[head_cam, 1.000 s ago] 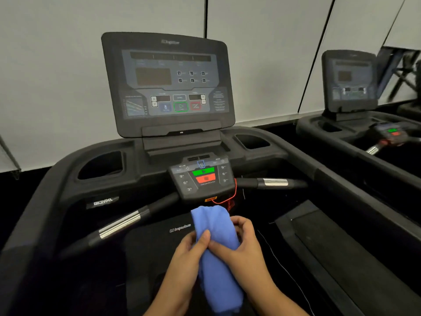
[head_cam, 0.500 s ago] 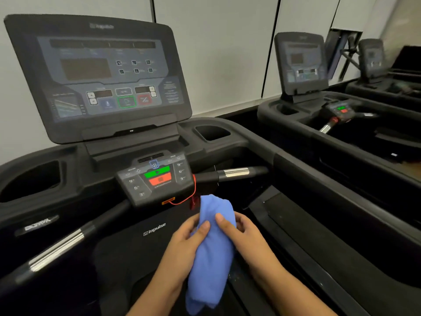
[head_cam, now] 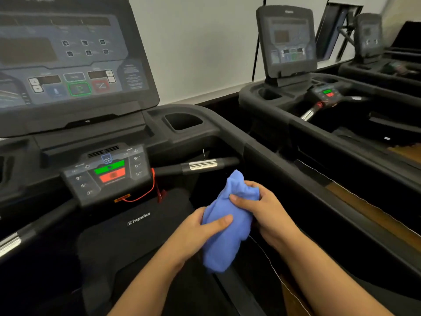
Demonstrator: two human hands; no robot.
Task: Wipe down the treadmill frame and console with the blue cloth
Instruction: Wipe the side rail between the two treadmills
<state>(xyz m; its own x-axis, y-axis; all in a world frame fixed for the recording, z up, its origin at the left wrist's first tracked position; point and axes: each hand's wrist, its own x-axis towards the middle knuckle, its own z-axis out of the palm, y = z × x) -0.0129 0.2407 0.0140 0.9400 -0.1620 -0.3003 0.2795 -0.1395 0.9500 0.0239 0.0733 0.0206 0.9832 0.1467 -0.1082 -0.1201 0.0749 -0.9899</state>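
A bunched blue cloth (head_cam: 227,226) hangs between both hands above the treadmill's black motor cover. My left hand (head_cam: 198,226) grips its lower left side, thumb laid across the front. My right hand (head_cam: 262,208) holds its upper right part, fingers curled round the folds. The big console screen (head_cam: 68,62) fills the upper left. Below it sits the small control panel (head_cam: 107,174) with a green and a red button. The dark frame rail (head_cam: 284,169) runs down the right of my hands, a little apart from them.
A chrome-banded handlebar (head_cam: 202,165) sticks out just above the cloth, and a red safety cord (head_cam: 150,190) loops under the panel. A cup holder (head_cam: 182,120) sits in the frame. A second treadmill (head_cam: 289,49) stands to the right, with another behind it.
My view has swung right and moved closer, so the console slid left. Both hands shifted right with the cloth, and the right hand's fingers closed further over its top.
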